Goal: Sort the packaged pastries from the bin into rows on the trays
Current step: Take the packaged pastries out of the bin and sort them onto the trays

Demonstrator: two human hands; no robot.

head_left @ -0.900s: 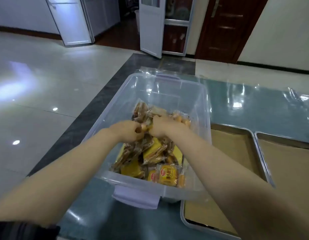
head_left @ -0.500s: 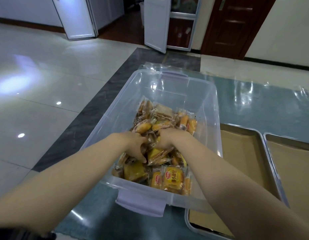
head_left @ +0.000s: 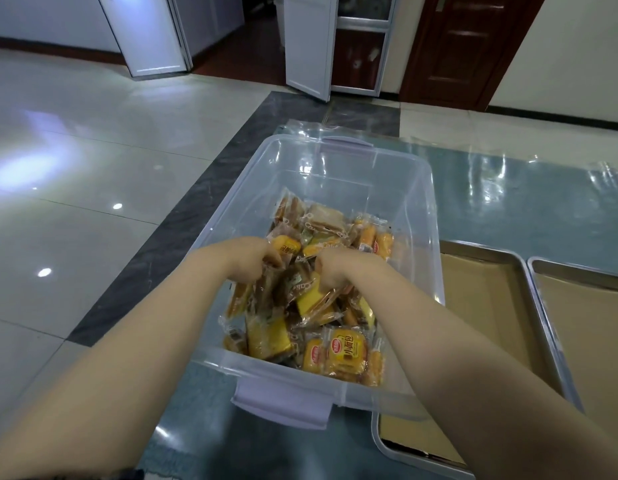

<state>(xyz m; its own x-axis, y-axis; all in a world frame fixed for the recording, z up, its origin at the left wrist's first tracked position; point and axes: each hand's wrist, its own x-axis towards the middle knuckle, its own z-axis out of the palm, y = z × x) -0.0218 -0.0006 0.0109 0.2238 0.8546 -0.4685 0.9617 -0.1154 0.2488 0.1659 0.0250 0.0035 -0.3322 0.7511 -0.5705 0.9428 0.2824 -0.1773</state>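
Both hands were down in the pile of packaged pastries (head_left: pixel 311 299) inside the clear plastic bin (head_left: pixel 427 216). The left hand (head_left: pixel 254 261) had its fingers curled down among the wrappers near the bin's left wall, seemingly gripping a clear-wrapped brown pastry, though the fingertips were buried and the hold was hard to make out. The right hand (head_left: pixel 335 271) lay just beside it, fingers bent into the heap and pressed against a wrapper printed "Cake"; whether it pinched that packet could not be told.

The pastries were a loose jumble filling the bin's near half: clear packets with brown slices, yellow-wrapped cakes, and orange-yellow bun packets (head_left: pixel 345 351) with a red logo against the near wall. The bin's far half showed bare floor. A lilac handle (head_left: pixel 281 407) clipped the near rim.

Right of the bin lay two metal trays lined with brown paper: the nearer tray (head_left: pixel 491 271) partly tucked behind the bin's corner, the farther tray (head_left: pixel 584 306) cut off by the frame edge. All stood on a glossy blue-grey table (head_left: pixel 508 202).
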